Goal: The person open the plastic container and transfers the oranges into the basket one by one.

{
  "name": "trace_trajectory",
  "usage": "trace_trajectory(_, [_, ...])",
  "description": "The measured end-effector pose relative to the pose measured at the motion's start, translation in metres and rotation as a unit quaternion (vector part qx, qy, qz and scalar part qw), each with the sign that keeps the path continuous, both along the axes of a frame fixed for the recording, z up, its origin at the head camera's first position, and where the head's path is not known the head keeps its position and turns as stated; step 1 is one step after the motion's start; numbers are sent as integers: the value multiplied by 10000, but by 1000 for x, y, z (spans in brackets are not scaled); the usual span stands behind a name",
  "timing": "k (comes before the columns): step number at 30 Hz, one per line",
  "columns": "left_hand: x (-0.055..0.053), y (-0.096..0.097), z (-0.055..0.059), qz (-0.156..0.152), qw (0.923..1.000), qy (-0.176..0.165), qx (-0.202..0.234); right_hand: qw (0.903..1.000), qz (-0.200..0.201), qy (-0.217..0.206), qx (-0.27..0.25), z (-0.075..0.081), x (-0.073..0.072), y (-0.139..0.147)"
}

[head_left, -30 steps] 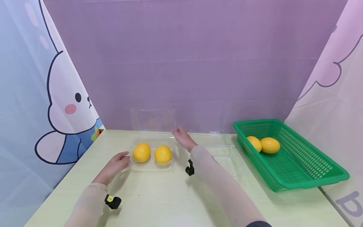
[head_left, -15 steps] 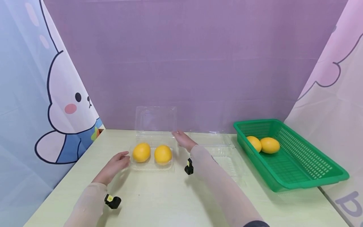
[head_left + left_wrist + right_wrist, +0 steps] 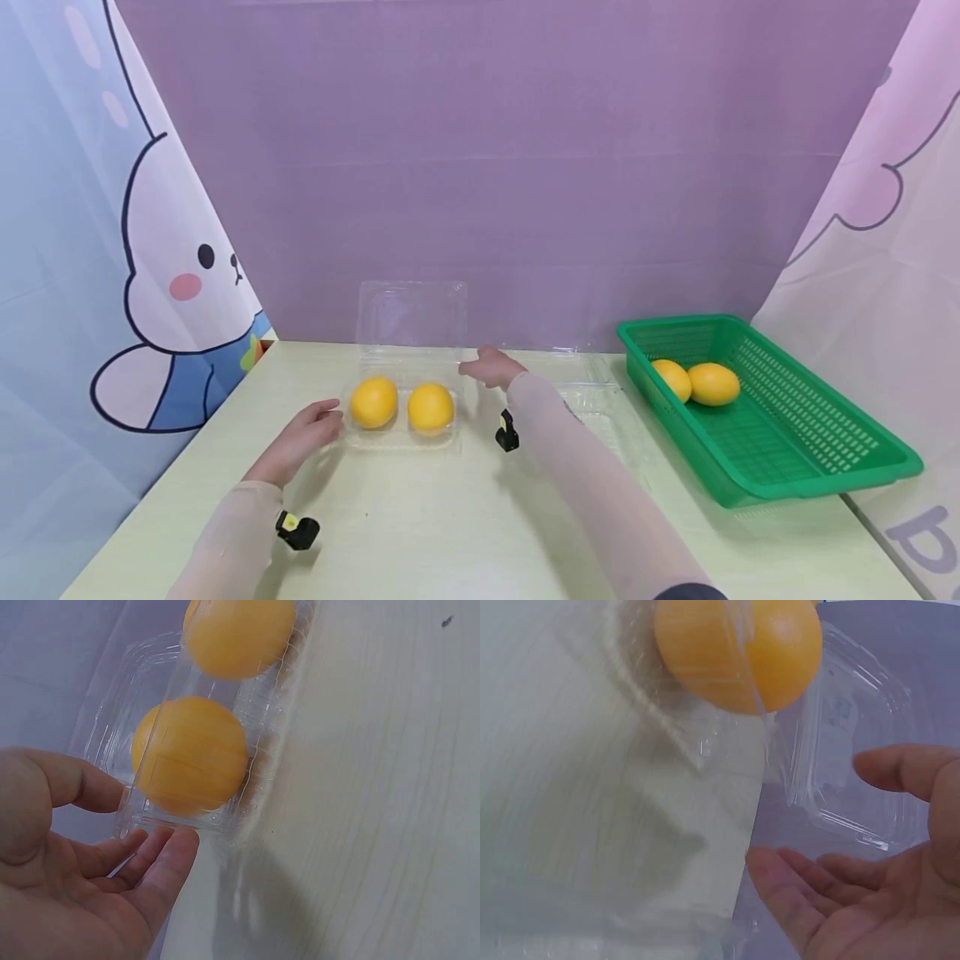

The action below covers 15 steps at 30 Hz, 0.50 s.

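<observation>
A clear plastic clamshell container [image 3: 405, 447] lies on the table with its lid [image 3: 412, 312] tilted up at the back. Two round orange-yellow fruits, a left one [image 3: 374, 402] and a right one [image 3: 431, 408], sit in its base. My left hand [image 3: 303, 437] is at the container's left end; in the left wrist view its thumb and fingertips [image 3: 180, 844] lie along the rim and end wall. My right hand [image 3: 491, 367] hovers by the back right corner, close to the lid's side. Its thumb and fingers [image 3: 780, 877] are spread apart in the right wrist view, with nothing between them.
A second clear container [image 3: 596, 417] stands opened to the right, partly behind my right sleeve. Beyond it a green basket [image 3: 780, 417] holds two more yellow fruits [image 3: 714, 384]. A purple cloth [image 3: 525, 167] hangs along the table's back edge.
The first container's lid has shifted slightly right and settled upright. My right hand has let go of its edge and drawn a little to the right. The left hand has stayed in place.
</observation>
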<state>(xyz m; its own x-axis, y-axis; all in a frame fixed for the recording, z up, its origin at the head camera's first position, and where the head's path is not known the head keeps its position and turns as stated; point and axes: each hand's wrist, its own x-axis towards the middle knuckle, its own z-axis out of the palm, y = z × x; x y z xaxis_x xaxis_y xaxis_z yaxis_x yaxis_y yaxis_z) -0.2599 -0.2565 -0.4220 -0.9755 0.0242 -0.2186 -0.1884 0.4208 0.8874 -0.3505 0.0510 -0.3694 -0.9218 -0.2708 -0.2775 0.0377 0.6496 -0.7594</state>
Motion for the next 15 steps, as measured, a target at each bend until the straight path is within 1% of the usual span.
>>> trace_trajectory(2, [0, 0, 0, 26, 10000, 35, 32, 9992, 158, 21, 374, -1, 0, -1])
trace_trajectory(4, [0, 0, 0, 43, 10000, 12, 23, 9955, 411, 82, 849, -2, 2, -2])
trace_trajectory(8, [1, -1, 0, 31, 10000, 0, 52, 9791, 903, 437, 1768, -4, 11, -9])
trace_trajectory(10, [1, -1, 0, -26, 10000, -2, 17, 9733, 987, 572, 1992, -5, 12, -11])
trace_trajectory(11, [1, -1, 0, -37, 10000, -12, 6, 9718, 994, 633, 2040, -6, 13, -12])
trace_trajectory(15, [1, -2, -1, -93, 9999, -66, -74, 9707, 1003, 666, 2079, -7, 13, -12])
